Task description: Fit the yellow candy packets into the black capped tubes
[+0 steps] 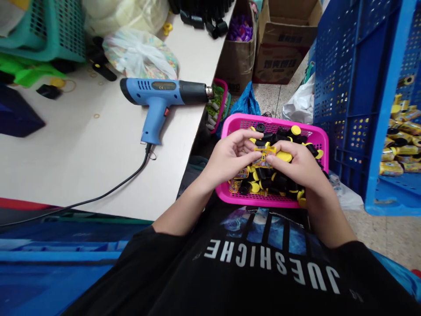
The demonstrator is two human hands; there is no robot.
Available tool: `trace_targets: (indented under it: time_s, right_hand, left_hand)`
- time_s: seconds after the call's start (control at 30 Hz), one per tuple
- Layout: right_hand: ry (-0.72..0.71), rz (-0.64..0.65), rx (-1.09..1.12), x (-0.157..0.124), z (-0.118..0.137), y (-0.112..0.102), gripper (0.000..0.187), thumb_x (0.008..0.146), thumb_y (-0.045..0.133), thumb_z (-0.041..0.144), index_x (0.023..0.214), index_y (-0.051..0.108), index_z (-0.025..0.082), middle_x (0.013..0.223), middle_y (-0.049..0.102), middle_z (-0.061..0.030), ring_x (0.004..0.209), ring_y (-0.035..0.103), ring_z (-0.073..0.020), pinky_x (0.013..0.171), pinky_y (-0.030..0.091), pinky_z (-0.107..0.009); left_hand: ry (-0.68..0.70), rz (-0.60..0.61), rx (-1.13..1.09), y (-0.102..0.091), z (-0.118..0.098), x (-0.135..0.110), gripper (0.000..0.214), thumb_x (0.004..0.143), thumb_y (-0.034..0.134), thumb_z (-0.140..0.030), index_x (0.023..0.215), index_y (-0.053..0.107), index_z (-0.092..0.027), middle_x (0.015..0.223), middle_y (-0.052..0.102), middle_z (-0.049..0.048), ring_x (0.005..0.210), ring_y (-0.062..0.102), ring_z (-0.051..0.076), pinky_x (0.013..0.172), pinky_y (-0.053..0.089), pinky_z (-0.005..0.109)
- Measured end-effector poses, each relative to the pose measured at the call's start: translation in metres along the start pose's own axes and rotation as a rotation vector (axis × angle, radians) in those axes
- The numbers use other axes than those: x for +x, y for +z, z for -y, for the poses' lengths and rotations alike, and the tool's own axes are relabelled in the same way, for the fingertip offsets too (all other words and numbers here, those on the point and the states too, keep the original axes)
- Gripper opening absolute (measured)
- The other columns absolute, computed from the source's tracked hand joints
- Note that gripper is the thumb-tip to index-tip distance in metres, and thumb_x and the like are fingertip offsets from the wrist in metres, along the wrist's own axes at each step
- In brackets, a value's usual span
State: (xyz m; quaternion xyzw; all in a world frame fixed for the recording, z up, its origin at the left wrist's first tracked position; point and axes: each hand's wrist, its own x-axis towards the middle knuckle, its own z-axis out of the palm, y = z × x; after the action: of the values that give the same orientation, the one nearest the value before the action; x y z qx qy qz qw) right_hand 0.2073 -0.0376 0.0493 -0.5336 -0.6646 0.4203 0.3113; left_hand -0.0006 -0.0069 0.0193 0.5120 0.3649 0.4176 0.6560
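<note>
A small yellow printed label sleeve (pixel 264 160) is stretched between my two hands above a pink basket (pixel 226 127). My left hand (pixel 230 158) pinches its left edge, thumb against fingers. The right thumb presses on the label's other side, with my right hand (pixel 294 160) curled around it. A round yellow cap (pixel 284 156) shows under the right fingers; whether that hand also holds it I cannot tell. Below lie many black containers with yellow caps (pixel 279 181), and several pieces with printed labels (pixel 235 186) near the basket's left side.
A blue heat gun (pixel 158 94) lies on the white table (pixel 98 153), its cord running left. A bag of small colourful pieces (pixel 141 55) sits behind it. Cardboard boxes (pixel 279 57) stand ahead. On the right, a blue crate (pixel 345 96) stands beside yellow-labelled containers (pixel 403 140).
</note>
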Motion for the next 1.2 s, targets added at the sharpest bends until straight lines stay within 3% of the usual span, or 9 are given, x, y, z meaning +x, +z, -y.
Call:
trace_targets:
  time_s: [0.17,0.27,0.37,0.47,0.53,0.73,0.9,1.07,1.2]
  right_hand:
    - [-0.043,-0.134,0.088,0.004,-0.010,0.012,0.033,0.089,0.072,0.041,0.066,0.060,0.021,0.071,0.059,0.0004,0.069,0.054,-0.0152,0.070,0.041,-0.031]
    - [-0.039,-0.119,0.117,0.004,-0.017,0.016,0.034,0.088,0.074,0.043,0.065,0.061,0.021,0.072,0.060,-0.0002,0.073,0.056,-0.0163,0.074,0.044,-0.032]
    - [0.027,-0.138,0.289,0.001,-0.020,0.013,0.026,0.087,0.070,0.048,0.082,0.067,0.023,0.082,0.063,-0.0010,0.079,0.059,-0.0178,0.077,0.048,-0.033]
    - [0.082,-0.265,0.590,-0.005,-0.020,0.009,0.033,0.084,0.067,0.050,0.107,0.067,0.027,0.099,0.067,-0.0026,0.092,0.064,-0.0200,0.083,0.054,-0.033]
    - [0.083,-0.328,0.680,-0.009,-0.019,0.007,0.038,0.080,0.073,0.047,0.113,0.066,0.029,0.106,0.069,-0.0030,0.099,0.066,-0.0205,0.089,0.056,-0.033]
    - [0.034,-0.339,0.563,-0.013,-0.022,0.011,0.040,0.077,0.086,0.043,0.108,0.066,0.030,0.115,0.076,-0.0037,0.108,0.073,-0.0222,0.101,0.058,-0.040]
    - [0.035,-0.305,0.413,-0.016,-0.033,0.012,0.037,0.077,0.088,0.042,0.108,0.073,0.030,0.106,0.079,-0.0020,0.097,0.075,-0.0212,0.093,0.060,-0.039]
    - [-0.036,-0.255,0.258,-0.018,-0.036,0.011,0.037,0.078,0.089,0.036,0.112,0.077,0.031,0.111,0.079,-0.0017,0.103,0.073,-0.0225,0.101,0.056,-0.043]
    - [-0.093,-0.150,0.422,-0.015,-0.031,0.019,0.043,0.075,0.091,0.037,0.115,0.075,0.034,0.130,0.074,-0.0015,0.128,0.065,-0.0242,0.115,0.047,-0.043]
  left_hand:
    - [0.034,-0.094,0.001,0.004,0.006,-0.004,0.036,0.079,0.085,-0.033,0.110,0.077,-0.019,0.071,0.070,-0.0011,0.060,0.063,0.010,0.062,0.053,0.022]
    - [-0.003,-0.096,-0.007,0.004,0.009,-0.006,0.039,0.072,0.090,-0.037,0.105,0.081,-0.018,0.079,0.076,0.0026,0.067,0.068,0.013,0.065,0.056,0.024]
    - [-0.063,-0.193,0.029,0.001,0.009,-0.006,0.033,0.072,0.089,-0.040,0.097,0.085,-0.018,0.079,0.079,0.0050,0.067,0.070,0.014,0.066,0.057,0.025]
    - [-0.116,-0.255,0.000,-0.002,0.011,-0.005,0.033,0.072,0.089,-0.043,0.095,0.086,-0.020,0.079,0.080,0.0052,0.062,0.068,0.013,0.062,0.057,0.024]
    - [-0.138,-0.248,-0.043,-0.003,0.013,-0.005,0.034,0.071,0.090,-0.044,0.094,0.086,-0.020,0.079,0.081,0.0052,0.059,0.068,0.012,0.061,0.057,0.024]
    - [-0.105,-0.222,-0.170,-0.001,0.022,-0.005,0.031,0.074,0.088,-0.044,0.096,0.085,-0.023,0.098,0.083,0.0064,0.071,0.075,0.015,0.064,0.061,0.024]
    - [-0.048,-0.243,-0.086,0.001,0.018,-0.006,0.034,0.076,0.087,-0.048,0.098,0.085,-0.022,0.101,0.083,0.0078,0.087,0.077,0.020,0.077,0.064,0.030]
    - [-0.097,-0.097,-0.092,0.003,0.013,-0.008,0.039,0.076,0.087,-0.046,0.105,0.083,-0.021,0.102,0.082,0.0086,0.082,0.078,0.020,0.071,0.065,0.029]
    - [-0.155,0.060,-0.214,0.005,0.015,-0.009,0.040,0.076,0.087,-0.043,0.108,0.079,-0.020,0.106,0.080,0.0061,0.086,0.077,0.017,0.072,0.065,0.026]
